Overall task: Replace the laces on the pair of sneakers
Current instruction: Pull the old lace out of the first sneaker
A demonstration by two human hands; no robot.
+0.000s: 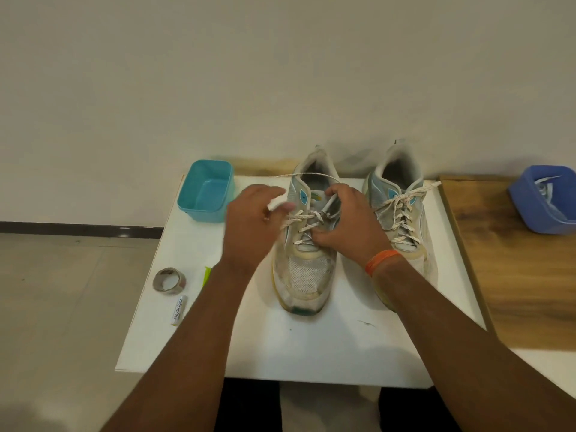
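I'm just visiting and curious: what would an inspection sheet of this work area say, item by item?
Surface: white board lying partly over a wooden tabletop.
Job's things: two worn sneakers, toes toward the person; left sneaker partly laced with a speckled lace, right sneaker laced higher up.
Clutter: teal tub, tape roll, white marker, green scrap, blue tub holding something pale.
Hands: left hand pulls the lace out sideways, motion-blurred; right hand pinches the lacing at the eyelets, orange band on its wrist.
Cables: nothing seen.
Surroundings: plain wall, tiled floor.
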